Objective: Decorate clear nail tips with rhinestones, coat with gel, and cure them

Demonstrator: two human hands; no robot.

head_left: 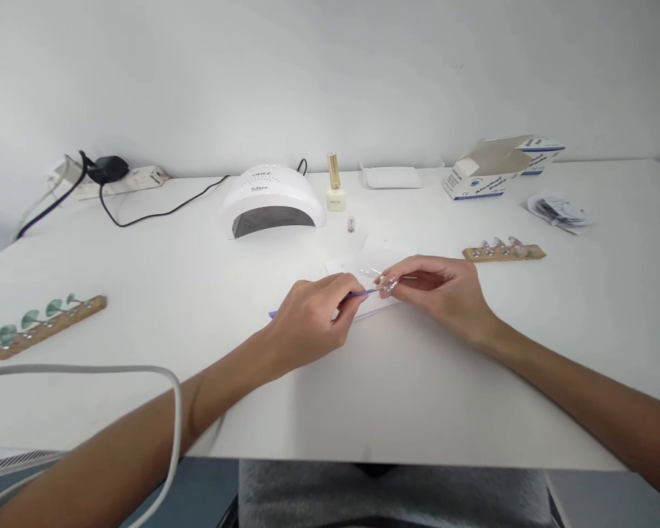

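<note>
My left hand [316, 315] pinches a thin blue-handled tool [357, 294], whose metal tip points right. That tip meets a small clear, shiny nail piece [388, 285], which the fingertips of my right hand [443, 292] hold. Under the hands lie white paper sheets [382, 257] on the white table. Beyond them a small clear nail piece [351, 224] stands near a cream bottle with a gold cap [335, 198]. Whether the tip touches the nail piece's surface is too small to tell.
A white lamp [272, 194] stands behind my left hand. Wooden strips with nail pieces lie at left [60, 323] and right [503, 254]. An alcohol pad box [481, 176], packets [558, 211] and a white tray [393, 177] are at the back. A white cable [115, 368] crosses my left forearm.
</note>
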